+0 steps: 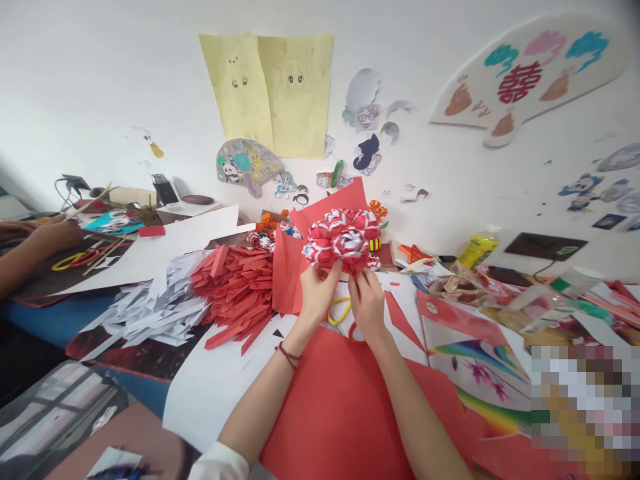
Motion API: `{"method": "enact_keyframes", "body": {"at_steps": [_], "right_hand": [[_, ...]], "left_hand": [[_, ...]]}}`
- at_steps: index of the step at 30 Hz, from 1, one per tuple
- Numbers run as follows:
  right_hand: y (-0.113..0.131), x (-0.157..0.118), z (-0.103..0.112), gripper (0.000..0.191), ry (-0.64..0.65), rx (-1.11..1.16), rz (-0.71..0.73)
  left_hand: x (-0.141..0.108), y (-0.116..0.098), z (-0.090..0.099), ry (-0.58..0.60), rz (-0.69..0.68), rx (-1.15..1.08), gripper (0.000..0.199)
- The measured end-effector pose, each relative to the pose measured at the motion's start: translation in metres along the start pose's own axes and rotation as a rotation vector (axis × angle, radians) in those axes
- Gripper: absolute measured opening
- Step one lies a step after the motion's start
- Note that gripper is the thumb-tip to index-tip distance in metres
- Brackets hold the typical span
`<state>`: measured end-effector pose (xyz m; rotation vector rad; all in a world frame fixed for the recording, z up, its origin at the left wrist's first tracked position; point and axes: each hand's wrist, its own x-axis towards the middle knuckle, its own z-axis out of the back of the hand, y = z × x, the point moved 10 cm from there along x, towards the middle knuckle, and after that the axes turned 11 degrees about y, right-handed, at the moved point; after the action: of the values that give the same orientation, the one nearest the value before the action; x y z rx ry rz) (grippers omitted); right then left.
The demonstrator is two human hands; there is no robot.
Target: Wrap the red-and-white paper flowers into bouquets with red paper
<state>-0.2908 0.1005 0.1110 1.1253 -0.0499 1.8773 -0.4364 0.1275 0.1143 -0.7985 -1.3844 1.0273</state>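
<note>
A red and white bunch of folded paper balls [343,239] is held up over the table, in front of the wall. My left hand [320,291] pinches its lower left side, with thumb and fingers closed on it. At the lower right of the bunch, the fingers of my right hand [367,300] are closed on it too. Between and below my hands lie scissors [340,312] with yellow and red handles, partly hidden. A large red sheet [333,400] lies under my forearms.
Piles of red paper strips [237,290] and white paper strips [155,300] lie left. Another person's hand [55,240] is at the far left. A yellow bottle [480,247] stands among paper scraps at right. A rainbow-printed folder [475,360] lies right.
</note>
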Motion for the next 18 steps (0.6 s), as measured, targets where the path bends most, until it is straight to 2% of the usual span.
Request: {"method": "enact_keyframes", "body": {"at_steps": [6,14,18], "right_hand": [[0.008,-0.001,-0.002,0.029,0.002,-0.153,0.061],[0.008,-0.001,-0.002,0.026,-0.003,-0.179,0.034],[0.008,-0.001,-0.003,0.021,0.001,-0.115,0.018]], "left_hand": [[0.002,0.013,0.005,-0.048,0.042,-0.075,0.030],[0.001,0.017,0.003,0.000,0.086,-0.081,0.041],[0.003,0.011,0.002,0.058,0.057,-0.183,0.041]]}}
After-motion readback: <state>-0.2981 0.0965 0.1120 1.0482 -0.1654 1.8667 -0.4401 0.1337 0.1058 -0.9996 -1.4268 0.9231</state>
